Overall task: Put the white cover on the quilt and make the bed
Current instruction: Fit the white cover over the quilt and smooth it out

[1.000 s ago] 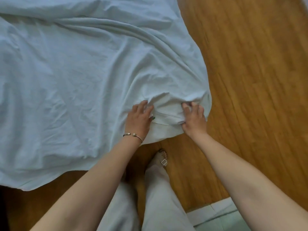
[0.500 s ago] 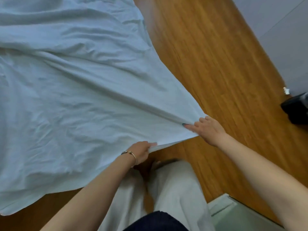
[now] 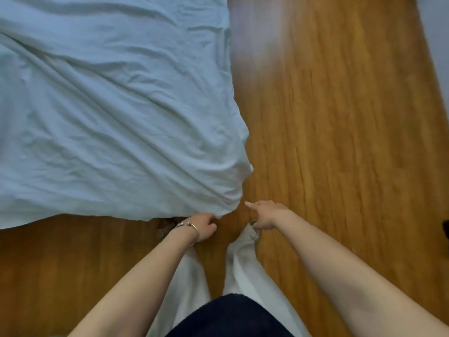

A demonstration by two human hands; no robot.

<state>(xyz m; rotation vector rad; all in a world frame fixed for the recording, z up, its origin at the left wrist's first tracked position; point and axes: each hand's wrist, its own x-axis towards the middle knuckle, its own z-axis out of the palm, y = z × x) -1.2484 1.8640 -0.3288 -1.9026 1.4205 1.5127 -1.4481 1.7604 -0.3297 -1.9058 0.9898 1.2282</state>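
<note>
both hands lower: left hand (image 3: 203, 226) still grips cover (image 3: 116, 122) corner, right hand (image 3: 266, 215) released, off cloth.

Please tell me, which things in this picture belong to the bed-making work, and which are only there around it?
Belong to the work:
white cover, its corner gathered
left hand, gripping that corner
right hand, beside the corner, not holding it

Only there:
wooden floor
bracelet on the left wrist

cover (image 3: 109, 117): cut off left, top | left fingers (image 3: 211, 218): hidden under its corner
</note>
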